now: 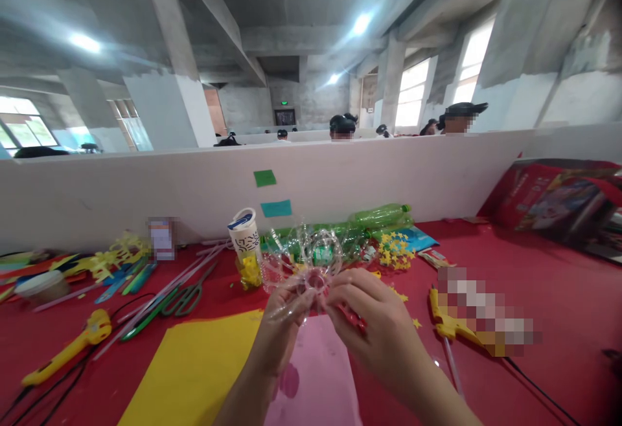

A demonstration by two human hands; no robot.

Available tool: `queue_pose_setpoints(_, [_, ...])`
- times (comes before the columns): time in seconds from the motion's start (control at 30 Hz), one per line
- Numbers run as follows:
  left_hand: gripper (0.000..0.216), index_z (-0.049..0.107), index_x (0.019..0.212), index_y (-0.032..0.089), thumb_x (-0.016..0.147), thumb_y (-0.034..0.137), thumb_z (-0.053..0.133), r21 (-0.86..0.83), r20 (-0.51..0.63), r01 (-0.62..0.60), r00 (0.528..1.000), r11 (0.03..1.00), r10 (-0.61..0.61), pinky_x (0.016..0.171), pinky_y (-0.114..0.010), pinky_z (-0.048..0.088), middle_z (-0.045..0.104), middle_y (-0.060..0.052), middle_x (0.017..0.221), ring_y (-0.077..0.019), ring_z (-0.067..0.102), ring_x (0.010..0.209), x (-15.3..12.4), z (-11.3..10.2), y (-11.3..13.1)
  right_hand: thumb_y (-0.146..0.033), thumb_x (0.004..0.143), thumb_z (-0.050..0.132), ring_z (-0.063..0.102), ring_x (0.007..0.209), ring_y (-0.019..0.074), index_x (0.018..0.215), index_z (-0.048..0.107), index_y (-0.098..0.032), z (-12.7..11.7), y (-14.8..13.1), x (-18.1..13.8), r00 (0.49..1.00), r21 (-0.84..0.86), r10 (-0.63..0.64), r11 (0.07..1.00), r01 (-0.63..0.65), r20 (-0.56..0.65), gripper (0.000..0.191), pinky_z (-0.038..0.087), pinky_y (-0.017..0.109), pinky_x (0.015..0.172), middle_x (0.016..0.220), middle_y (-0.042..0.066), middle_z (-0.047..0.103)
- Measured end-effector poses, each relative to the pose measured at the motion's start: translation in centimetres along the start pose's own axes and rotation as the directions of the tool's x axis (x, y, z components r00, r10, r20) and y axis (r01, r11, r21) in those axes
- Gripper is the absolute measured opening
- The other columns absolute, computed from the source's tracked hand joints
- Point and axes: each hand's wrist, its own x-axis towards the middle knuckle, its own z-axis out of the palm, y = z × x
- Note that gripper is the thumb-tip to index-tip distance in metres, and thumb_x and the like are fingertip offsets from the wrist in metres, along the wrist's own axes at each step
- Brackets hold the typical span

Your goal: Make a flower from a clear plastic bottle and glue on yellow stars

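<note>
1. One clear plastic piece [315, 279] sits between my left hand [282, 311] and my right hand [372, 313], above a pink sheet [325, 364]; its thin strips fan out beyond my fingertips.
2. Handling, in my judgement: hold the ring-shaped centre steady, press at its rim only, and avoid creasing the strips.
3. My left hand is closed narrowly, thumb and fingers gripping the piece's left side.
4. My right hand curls its fingers at the ring's right edge, apparently touching; whether they pinch it, I cannot tell.
5. One yellow glue gun [444, 324] lies untouched, right of my right hand.
</note>
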Motion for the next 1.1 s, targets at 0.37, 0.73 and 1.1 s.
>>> queue_pose_setpoints(0.37, [0.029, 0.067, 0.105, 0.018, 0.076, 0.020, 0.067, -0.019, -0.053, -0.023, 0.998, 1.000, 0.022, 0.072, -0.025, 0.042, 0.064, -0.003, 0.080, -0.0127, 0.054, 0.072, -0.22, 0.38, 0.61, -0.006, 0.089, 0.042, 0.054, 0.077, 0.0163, 0.087, 0.060, -0.017, -0.12, -0.18, 0.11, 0.967, -0.105, -0.204, 0.969, 0.222, 0.155, 0.021, 0.047, 0.031, 0.071, 0.083, 0.005, 0.066])
queue_pose_setpoints(0.73, [0.035, 0.066, 0.109, 0.018, 0.075, 0.025, 0.069, 0.014, -0.076, 0.043, 0.996, 0.999, -0.042, 0.077, -0.029, 0.044, 0.067, -0.008, 0.094, -0.0162, 0.059, 0.080, 0.00, -0.26, 0.10, -0.010, 0.089, 0.046, 0.055, 0.079, 0.0162, 0.081, 0.058, -0.018, -0.47, -0.12, 0.10, 0.987, -0.083, -0.076, 0.993, 0.088, 0.139, 0.016, 0.046, 0.029, 0.071, 0.081, 0.004, 0.063])
queue_pose_setpoints(1.1, [0.043, 0.061, 0.116, 0.020, 0.074, 0.021, 0.068, 0.033, -0.002, 0.011, 1.000, 0.999, -0.011, 0.082, -0.032, 0.045, 0.066, -0.009, 0.110, -0.0247, 0.059, 0.098, -0.35, 0.53, 0.64, -0.012, 0.087, 0.052, 0.056, 0.081, 0.0157, 0.091, 0.062, -0.019, -0.45, -0.79, -0.50, 0.998, -0.084, -0.059, 0.995, 0.059, 0.007, 0.013, 0.047, 0.028, 0.070, 0.087, 0.004, 0.063])
